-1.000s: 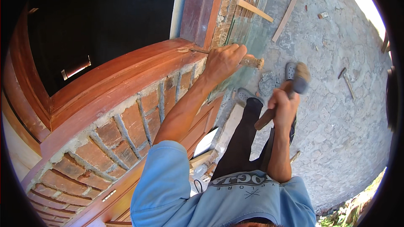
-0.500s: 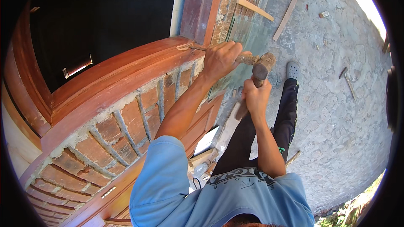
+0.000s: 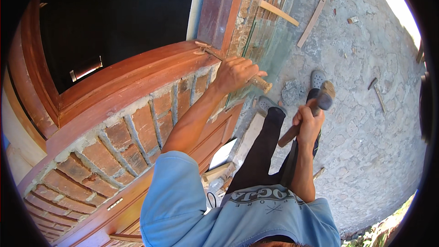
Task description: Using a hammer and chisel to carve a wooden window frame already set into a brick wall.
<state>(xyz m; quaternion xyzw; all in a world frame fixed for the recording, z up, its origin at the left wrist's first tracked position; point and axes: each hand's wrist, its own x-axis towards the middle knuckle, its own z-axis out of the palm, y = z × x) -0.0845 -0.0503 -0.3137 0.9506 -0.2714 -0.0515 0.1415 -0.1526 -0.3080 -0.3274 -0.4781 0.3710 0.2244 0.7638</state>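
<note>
My left hand (image 3: 231, 75) is closed on a chisel with a battered wooden handle (image 3: 259, 82). Its thin blade (image 3: 212, 52) reaches to the corner of the reddish wooden window frame (image 3: 128, 77), where pale shavings (image 3: 200, 47) curl up from a cut. My right hand (image 3: 310, 123) grips the shaft of a mallet; the thick head (image 3: 327, 95), tan with a dark face, is held apart from the chisel, to its right and over my foot. Below the frame runs exposed brickwork (image 3: 144, 132) with grey mortar.
Glass panes (image 3: 274, 45) lean beside the brick wall. On the rough concrete floor (image 3: 366, 146) lie wooden strips (image 3: 313, 16), a small hammer (image 3: 379, 96) and a grey rubble lump (image 3: 291, 92). A panelled wooden door (image 3: 210, 135) and offcuts (image 3: 216, 172) are under the brickwork.
The mallet swung left onto the chisel handle, then came back down and to the right. My left hand and the chisel handle have dropped slightly, and the shavings at the cut are more raised.
</note>
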